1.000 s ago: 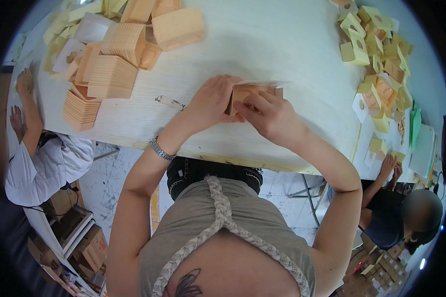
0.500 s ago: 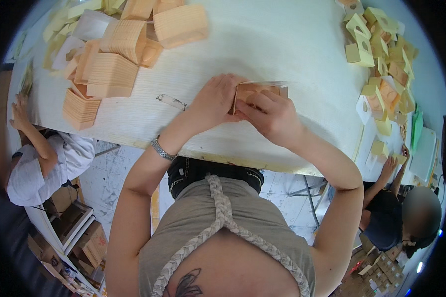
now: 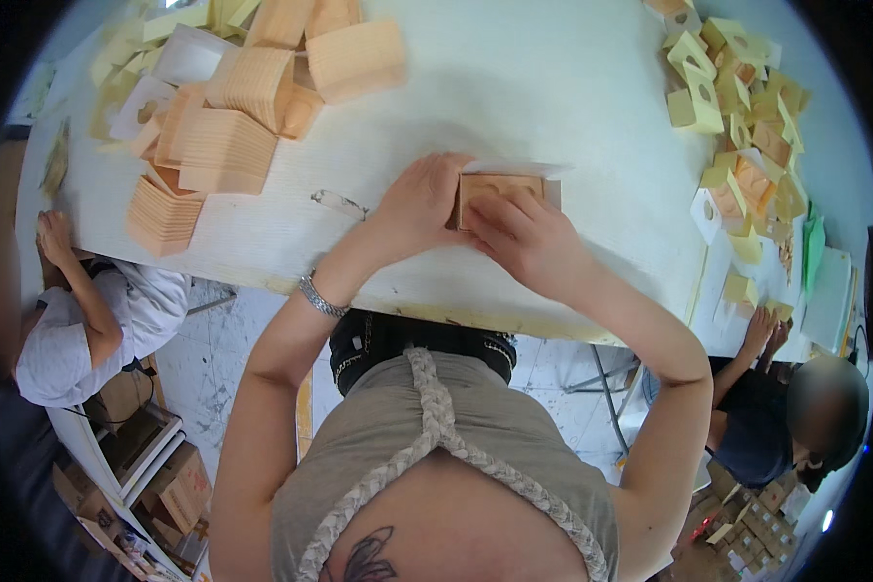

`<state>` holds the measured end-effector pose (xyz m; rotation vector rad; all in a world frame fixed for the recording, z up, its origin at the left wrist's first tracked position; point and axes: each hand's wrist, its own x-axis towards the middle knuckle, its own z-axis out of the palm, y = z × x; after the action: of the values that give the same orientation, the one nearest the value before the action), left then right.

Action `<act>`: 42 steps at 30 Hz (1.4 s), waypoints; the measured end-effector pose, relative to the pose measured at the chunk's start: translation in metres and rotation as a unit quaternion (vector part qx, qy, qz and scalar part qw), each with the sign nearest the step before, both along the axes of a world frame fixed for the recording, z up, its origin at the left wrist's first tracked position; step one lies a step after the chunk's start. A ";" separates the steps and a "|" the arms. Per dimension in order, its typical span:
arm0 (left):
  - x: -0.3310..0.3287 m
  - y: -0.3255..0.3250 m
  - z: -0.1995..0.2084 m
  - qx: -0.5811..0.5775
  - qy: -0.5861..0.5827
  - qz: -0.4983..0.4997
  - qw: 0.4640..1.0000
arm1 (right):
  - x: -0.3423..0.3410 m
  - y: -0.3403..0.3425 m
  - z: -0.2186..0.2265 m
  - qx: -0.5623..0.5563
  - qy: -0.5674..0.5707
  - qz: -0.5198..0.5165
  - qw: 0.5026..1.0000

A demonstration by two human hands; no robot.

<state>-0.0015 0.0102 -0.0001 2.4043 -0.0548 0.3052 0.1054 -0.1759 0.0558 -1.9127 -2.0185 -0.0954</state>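
A small open cardboard box (image 3: 553,192) with pale flaps sits on the table in front of me, and a tan card insert (image 3: 500,183) shows inside it. My left hand (image 3: 422,199) is closed round the box's left side, its fingertips hidden behind it. Over the insert, my right hand (image 3: 529,238) has its fingers bent and bunched together against the card inside the box. The right fingertips are partly hidden, so their exact hold on the insert is unclear.
Stacks of peach folded card pieces (image 3: 228,150) lie at the far left. Yellow boxes with round holes (image 3: 694,107) are heaped along the right. A whitish strip (image 3: 339,204) lies left of my hands. Co-workers sit left (image 3: 116,325) and right (image 3: 752,436).
My right fingers have shifted over the insert, which now shows flatter across the box opening. The box's back flap has tilted back. My left hand keeps its hold.
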 end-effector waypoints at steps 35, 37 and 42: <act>-0.054 0.256 0.174 0.379 -0.274 0.540 0.700 | 0.048 0.113 0.001 0.167 0.028 -0.104 0.980; -0.057 0.210 0.197 0.317 -0.270 0.580 0.700 | 0.044 0.158 0.012 0.163 0.012 -0.093 0.982; -0.088 0.099 0.166 0.147 -0.105 0.414 0.892 | 0.077 0.196 -0.005 -0.034 0.124 -0.108 0.986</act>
<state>-0.0891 0.1088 0.1658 2.5528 0.9073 1.0043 0.1824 0.0199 0.0507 -2.0669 -1.6710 0.1523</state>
